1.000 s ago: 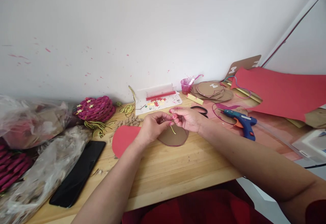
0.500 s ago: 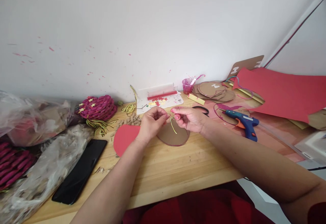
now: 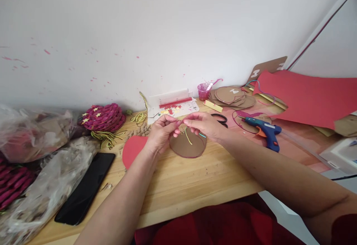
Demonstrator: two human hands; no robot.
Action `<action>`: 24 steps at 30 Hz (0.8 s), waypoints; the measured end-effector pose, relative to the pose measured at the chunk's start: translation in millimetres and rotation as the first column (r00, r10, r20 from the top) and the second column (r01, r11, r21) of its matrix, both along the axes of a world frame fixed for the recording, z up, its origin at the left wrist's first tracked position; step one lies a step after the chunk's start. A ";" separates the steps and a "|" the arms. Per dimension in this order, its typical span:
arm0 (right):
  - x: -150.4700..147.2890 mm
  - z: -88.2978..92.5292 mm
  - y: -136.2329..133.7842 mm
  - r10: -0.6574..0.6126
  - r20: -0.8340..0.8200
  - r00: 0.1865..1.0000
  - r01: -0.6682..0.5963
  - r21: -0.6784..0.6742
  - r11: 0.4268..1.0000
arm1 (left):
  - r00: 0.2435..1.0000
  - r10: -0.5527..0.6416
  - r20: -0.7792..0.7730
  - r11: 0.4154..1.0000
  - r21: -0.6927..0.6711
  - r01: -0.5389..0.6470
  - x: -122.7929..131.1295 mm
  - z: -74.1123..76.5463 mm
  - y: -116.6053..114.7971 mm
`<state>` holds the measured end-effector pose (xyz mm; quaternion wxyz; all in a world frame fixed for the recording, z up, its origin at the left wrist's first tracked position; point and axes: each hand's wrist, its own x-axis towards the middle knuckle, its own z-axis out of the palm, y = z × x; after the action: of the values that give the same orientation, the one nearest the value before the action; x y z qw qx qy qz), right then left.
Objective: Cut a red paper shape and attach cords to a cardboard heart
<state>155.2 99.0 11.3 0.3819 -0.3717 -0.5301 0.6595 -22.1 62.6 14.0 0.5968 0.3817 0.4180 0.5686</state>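
My left hand [image 3: 163, 130] pinches a thin yellow-green string [image 3: 189, 137] with thumb and forefinger. Close beside it, my right hand [image 3: 205, 126] is closed in a pinch on the same string, the fingertips of both hands nearly meeting. One loose end dangles below the fingers, over a brown cardboard piece [image 3: 185, 150] with a dark pink edge that lies on the table. Fingers hide where the string is gripped. A rounded red paper piece [image 3: 133, 151] lies left of the cardboard, partly behind my left forearm.
Right of my hands lie black-handled scissors [image 3: 221, 118] and a blue glue gun [image 3: 266, 129]. Stacked cardboard shapes [image 3: 230, 95], a pink cup [image 3: 204, 92] and red sheets [image 3: 306, 96] stand behind. Leftward are a black phone [image 3: 85, 189], plastic bags [image 3: 58, 170] and a magenta braided bundle [image 3: 107, 116].
My fingertips have shifted along the string, and my right fingers now curl downward beside the left. The string's loose end still hangs. The whole view has moved slightly.
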 end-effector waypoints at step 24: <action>-8.3 -7.1 -5.8 -0.096 0.178 0.979 0.044 0.273 0.961 | 0.948 0.111 -0.298 0.972 0.234 -0.040 7.6 -4.6 -8.2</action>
<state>146.9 93.2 4.2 0.3994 -0.3965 -0.6347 0.5296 -14.5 54.4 9.3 0.4547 0.5147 0.4537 0.5679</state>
